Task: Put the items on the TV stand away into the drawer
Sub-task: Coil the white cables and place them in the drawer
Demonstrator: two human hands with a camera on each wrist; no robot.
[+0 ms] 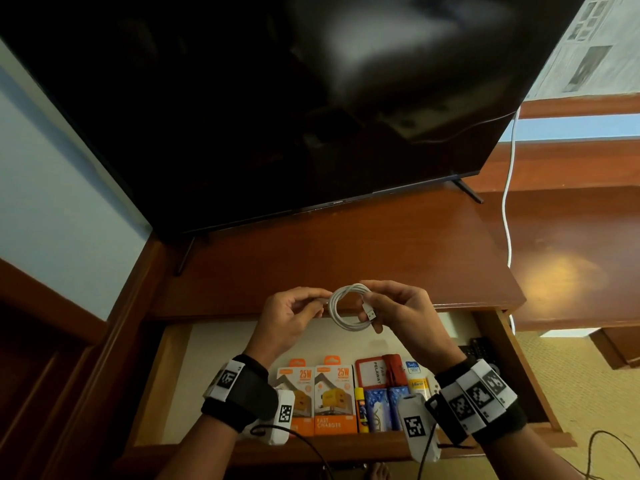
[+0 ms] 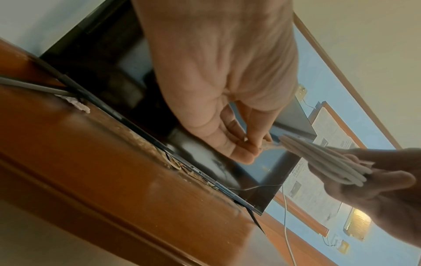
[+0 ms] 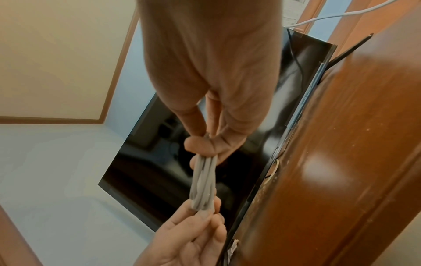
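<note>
A white USB cable (image 1: 341, 306) wound into a small coil is held between both hands above the front edge of the wooden TV stand (image 1: 346, 251). My left hand (image 1: 294, 311) pinches the coil's left side between thumb and fingertips. My right hand (image 1: 391, 308) grips the right side, and the metal USB plug (image 1: 370, 311) sticks out below its thumb. In the left wrist view the coil (image 2: 323, 159) runs from my left fingertips into the right hand (image 2: 376, 180). In the right wrist view the strands (image 3: 203, 181) stretch between both hands. Under the hands the drawer (image 1: 166, 375) stands pulled out.
Inside the drawer lie two orange charger boxes (image 1: 334, 396), a red card holder (image 1: 377, 370), blue packets (image 1: 377, 407), a glue stick (image 1: 362, 408) and a black remote (image 1: 476, 349). A large dark TV (image 1: 277, 109) stands at the back of the stand. A white cord (image 1: 507, 209) hangs at the right.
</note>
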